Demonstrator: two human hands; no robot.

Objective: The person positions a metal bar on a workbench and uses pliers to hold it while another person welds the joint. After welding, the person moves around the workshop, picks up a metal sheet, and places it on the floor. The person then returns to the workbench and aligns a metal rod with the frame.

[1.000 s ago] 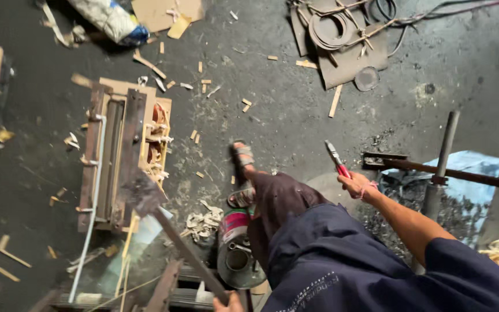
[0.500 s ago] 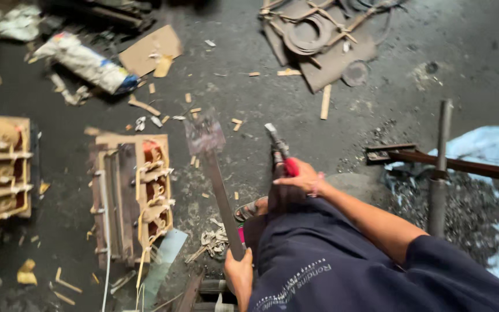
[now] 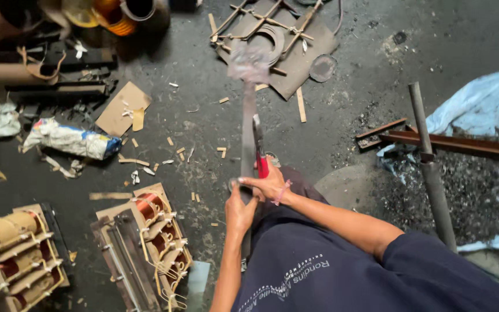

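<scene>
While both hands meet in front of the body, the left hand (image 3: 239,212) has its grip closed round the shaft of a long hammer (image 3: 248,124), whose blurred head is raised over the floor (image 3: 347,115). The right hand (image 3: 270,184) holds a red-handled tool (image 3: 259,151) beside that shaft. A copper-wound transformer (image 3: 145,245) lies low and left, well apart. Judged from this, a good blow wants a firm hold low on the shaft, the red tool kept clear, and feet away from scattered wood scraps (image 3: 134,162).
</scene>
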